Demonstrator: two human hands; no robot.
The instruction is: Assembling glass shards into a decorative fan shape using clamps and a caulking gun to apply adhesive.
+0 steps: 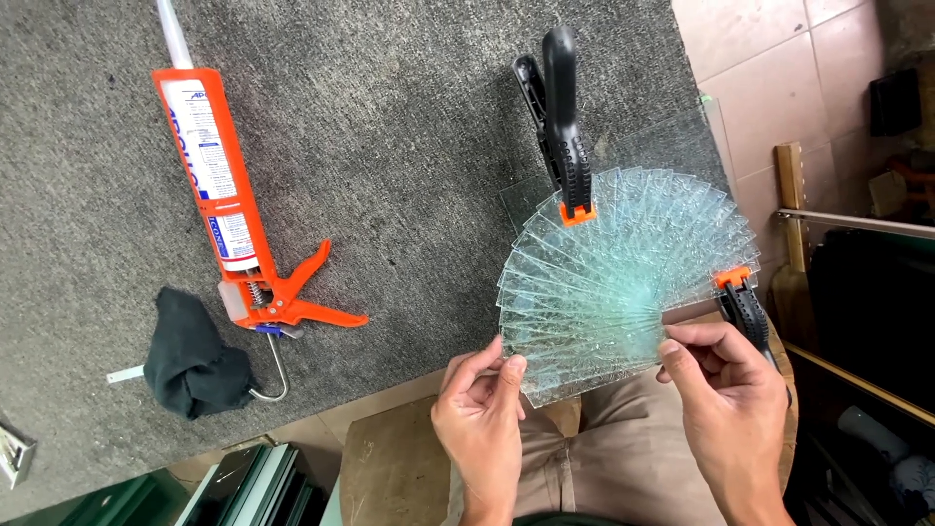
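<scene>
glass strip fan spreading up-right, hands pinching its lower edge, left, right

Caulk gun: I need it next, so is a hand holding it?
No, the caulk gun lies alone on the carpet; both hands hold the glass fan.

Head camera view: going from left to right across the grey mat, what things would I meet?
Dark cloth → orange caulking gun → black spring clamp → fan of glass strips → second black spring clamp.
</scene>
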